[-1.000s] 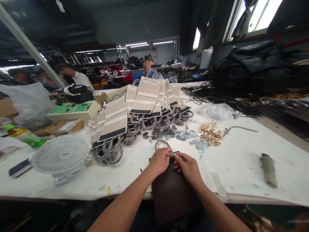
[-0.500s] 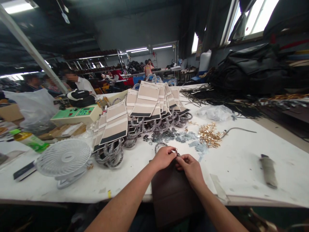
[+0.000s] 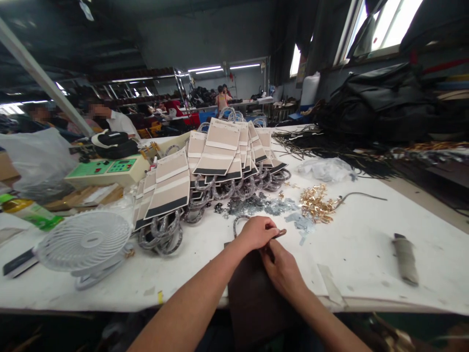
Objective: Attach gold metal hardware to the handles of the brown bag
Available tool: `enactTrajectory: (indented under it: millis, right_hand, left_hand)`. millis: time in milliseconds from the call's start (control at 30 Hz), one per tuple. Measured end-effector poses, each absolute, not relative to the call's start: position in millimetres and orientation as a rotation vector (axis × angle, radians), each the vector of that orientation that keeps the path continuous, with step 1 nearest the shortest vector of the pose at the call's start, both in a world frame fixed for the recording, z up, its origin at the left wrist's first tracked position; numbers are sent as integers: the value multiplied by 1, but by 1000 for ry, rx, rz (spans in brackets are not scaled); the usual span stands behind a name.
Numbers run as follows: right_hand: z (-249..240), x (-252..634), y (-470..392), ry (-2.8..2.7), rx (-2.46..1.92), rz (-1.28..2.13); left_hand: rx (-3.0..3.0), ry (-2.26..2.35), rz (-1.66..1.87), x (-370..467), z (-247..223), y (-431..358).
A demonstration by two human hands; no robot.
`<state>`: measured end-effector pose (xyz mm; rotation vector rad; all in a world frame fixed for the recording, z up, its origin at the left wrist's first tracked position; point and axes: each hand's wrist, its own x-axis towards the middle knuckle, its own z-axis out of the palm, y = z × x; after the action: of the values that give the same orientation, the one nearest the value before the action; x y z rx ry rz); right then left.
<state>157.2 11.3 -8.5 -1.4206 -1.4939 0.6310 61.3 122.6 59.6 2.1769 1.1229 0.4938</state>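
Note:
A dark brown bag panel [image 3: 252,293] hangs over the table's front edge, its upper part on the tabletop. A handle [image 3: 236,224] curves up at its top edge, partly behind my left hand. My left hand [image 3: 258,232] is closed in a pinch on the handle's end, whose brown tip [image 3: 281,233] sticks out to the right of the fingers. Just below, my right hand [image 3: 281,266] is closed with bent fingers at the panel's top edge; its fingertips are partly hidden. Beyond the hands lie grey metal plates [image 3: 256,204] and a pile of gold-coloured metal fittings [image 3: 318,203].
Stacked beige panels [image 3: 218,146] with plastic-wrapped handles stand behind. On the left are a white fan [image 3: 86,242], a green-topped machine [image 3: 106,168] and a bottle [image 3: 31,212]. A wrapped grey tool [image 3: 405,259] lies at right, near dark cords [image 3: 330,139]. People work in the background.
My left hand has shifted slightly right, and the handle's brown tip now shows beyond it. My right hand has turned and dropped slightly, its fingers more curled. The view has shifted a little.

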Motion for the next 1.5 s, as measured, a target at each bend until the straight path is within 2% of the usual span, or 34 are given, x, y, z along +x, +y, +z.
enactTrajectory:
  millis: [167, 300, 400, 667, 867, 1300, 1500]
  right_hand:
    - [-5, 173, 43, -1399, -1404, 684]
    - [-9, 202, 55, -1143, -1307, 989]
    - [-7, 217, 59, -1198, -1295, 1119]
    - [22, 221, 47, -1648, -1481, 765]
    - [20, 225, 25, -1625, -1473, 778]
    - [22, 217, -44, -1544, -1385, 339]
    - [22, 220, -65, -1536, -1383, 339]
  left_hand:
    - [2230, 1257, 577, 45, 54, 116]
    - [2298, 1435, 552, 19, 40, 94]
    - [2375, 1459, 451, 16, 34, 82]
    - [2383, 1479, 253, 29, 43, 91]
    - [2332, 1449, 240, 25, 54, 82]
    - [2252, 1341, 352, 35, 91, 34]
    - [2280, 1312, 351, 43, 102, 14]
